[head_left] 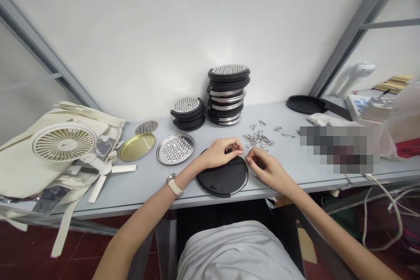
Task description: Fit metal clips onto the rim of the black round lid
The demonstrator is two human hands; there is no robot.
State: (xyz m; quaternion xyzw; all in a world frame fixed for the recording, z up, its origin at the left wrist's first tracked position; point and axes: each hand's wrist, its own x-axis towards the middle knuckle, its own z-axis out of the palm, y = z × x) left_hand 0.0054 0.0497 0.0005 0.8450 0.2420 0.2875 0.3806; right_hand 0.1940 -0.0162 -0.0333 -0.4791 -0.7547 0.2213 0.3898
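Note:
A round black disc with a shiny rim lies on the grey table near its front edge. My left hand rests over the disc's upper part, thumb and index finger pinched on a small metal clip. From the right, my right hand pinches the other end of the same clip, beside the disc's upper right edge. Just behind my hands lies a loose pile of wire clips. The clip's exact shape is mostly hidden by my fingertips.
Behind stand a tall stack of black and metal discs and a shorter stack. Left are a metal grater plate, a gold lid and a white fan on a cream bag. A black round tray lies back right.

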